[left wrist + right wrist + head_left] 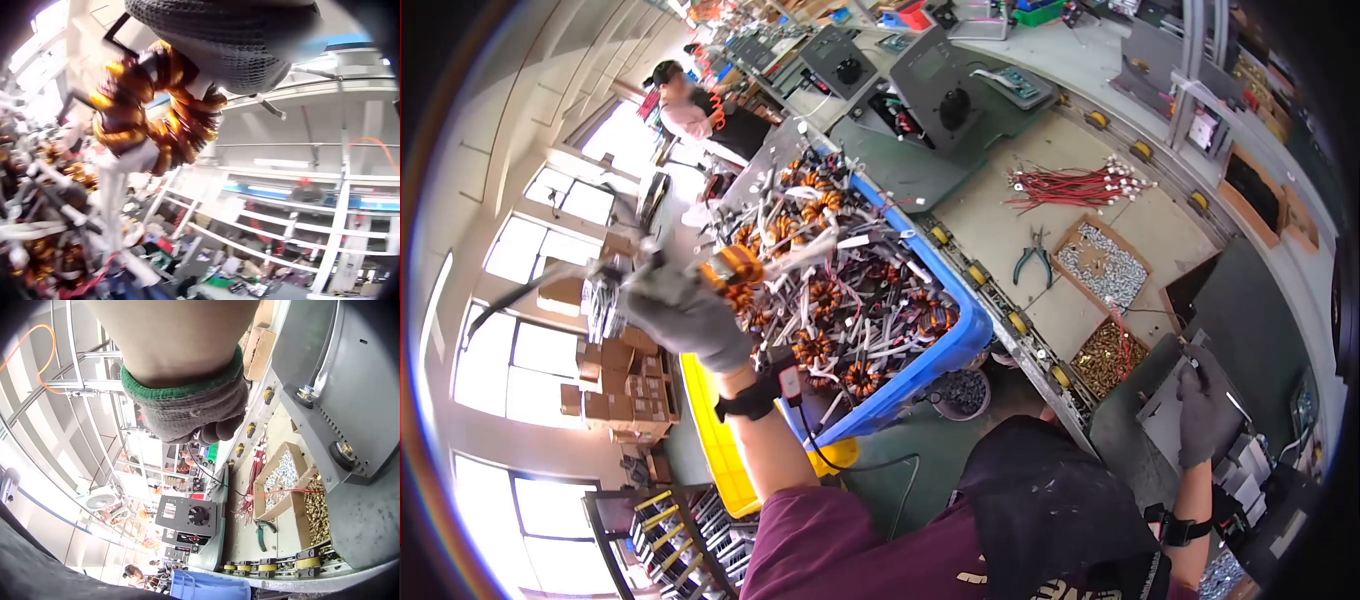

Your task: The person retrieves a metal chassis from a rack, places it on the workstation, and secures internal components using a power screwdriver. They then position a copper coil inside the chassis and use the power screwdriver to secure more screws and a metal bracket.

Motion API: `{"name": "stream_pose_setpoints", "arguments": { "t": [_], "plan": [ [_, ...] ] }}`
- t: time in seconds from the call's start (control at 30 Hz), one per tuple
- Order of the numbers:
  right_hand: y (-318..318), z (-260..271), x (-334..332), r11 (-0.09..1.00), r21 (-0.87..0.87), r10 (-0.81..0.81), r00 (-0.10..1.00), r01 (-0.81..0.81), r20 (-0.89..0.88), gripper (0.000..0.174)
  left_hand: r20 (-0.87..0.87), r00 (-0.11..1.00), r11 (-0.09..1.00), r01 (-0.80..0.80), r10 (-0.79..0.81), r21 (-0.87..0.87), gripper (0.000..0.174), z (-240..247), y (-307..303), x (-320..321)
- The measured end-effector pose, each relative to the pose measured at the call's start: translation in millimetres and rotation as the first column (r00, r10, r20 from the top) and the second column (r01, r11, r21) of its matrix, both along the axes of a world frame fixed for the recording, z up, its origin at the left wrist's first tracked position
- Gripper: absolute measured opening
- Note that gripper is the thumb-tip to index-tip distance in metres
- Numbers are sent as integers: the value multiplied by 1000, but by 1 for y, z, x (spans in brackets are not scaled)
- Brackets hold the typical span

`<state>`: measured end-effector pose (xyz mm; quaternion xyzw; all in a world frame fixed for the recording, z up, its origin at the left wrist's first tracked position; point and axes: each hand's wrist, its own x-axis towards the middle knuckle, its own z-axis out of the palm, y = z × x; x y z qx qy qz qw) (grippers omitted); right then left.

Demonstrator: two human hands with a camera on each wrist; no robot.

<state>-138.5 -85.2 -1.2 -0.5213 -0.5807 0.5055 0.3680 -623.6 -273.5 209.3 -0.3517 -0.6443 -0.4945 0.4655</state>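
My gloved left hand (685, 310) is raised over the left side of a blue bin, gripping a copper-wound toroid coil (156, 112). The coil's ring hangs below the grey glove in the left wrist view, its sleeved leads sticking out. Beneath it the blue bin (900, 385) is heaped with similar coils and white and black leads. At the right, my gloved right hand (1208, 410) has its fingers curled in above a grey metal panel. From these fingers a thin dark wire (212, 477) runs toward the parts boxes; the fingers pinch its end.
On the bench lie a bundle of red wires (1075, 187), green-handled pliers (1033, 260), a box of silver fasteners (1105, 265) and a box of brass parts (1108, 358). A roller rail (1017, 322) edges the bench. A yellow bin (718, 440) stands below. Another person (690, 115) is farther back.
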Motion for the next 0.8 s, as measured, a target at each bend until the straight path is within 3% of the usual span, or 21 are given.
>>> {"name": "stream_pose_setpoints", "arguments": {
  "t": [0.07, 0.17, 0.27, 0.37, 0.4, 0.47, 0.6, 0.67, 0.73, 0.8],
  "plan": [
    [3, -9, 2, 994, 104, -20, 997, 27, -75, 32, 71, 954, 929, 265, -292, 257, 21, 35, 18, 37],
    [4, 8, -3, 995, 69, -66, 988, 76, -141, 28, 179, 912, 897, 299, -369, 327, 27, 52, 47, 62],
    [13, 23, 0, 1000, -23, -13, 926, 4, -377, 21, 352, 846, 915, 390, -400, 102, 30, 36, 96, 100],
    [17, 34, 7, 978, -166, -189, 877, 127, -442, 21, 624, 514, 715, 692, -588, 104, 31, -16, 146, 140],
    [18, 37, 12, 983, -159, -161, 866, 95, -474, 21, 682, 410, 662, 735, -605, 146, 30, -32, 162, 163],
    [17, 38, 25, 980, -167, -177, 853, 107, -491, 22, 736, 363, 583, 811, -571, 53, 27, -48, 186, 200],
    [13, 24, 47, 983, -153, -167, 861, 105, -480, 23, 780, 240, 446, 893, -578, 55, 31, -77, 219, 216],
    [13, 15, 57, 999, 21, -27, 957, 34, -290, 24, 827, 264, 476, 880, -497, 5, 31, -80, 232, 218],
    [9, 15, 59, 997, -71, -60, 947, 39, -317, 24, 832, 230, 465, 884, -505, 38, 31, -82, 244, 225],
    [6, 11, 61, 976, -209, -28, 921, -59, -389, 24, 798, 89, 326, 935, -596, 139, 20, -87, 251, 223]
  ]
}}
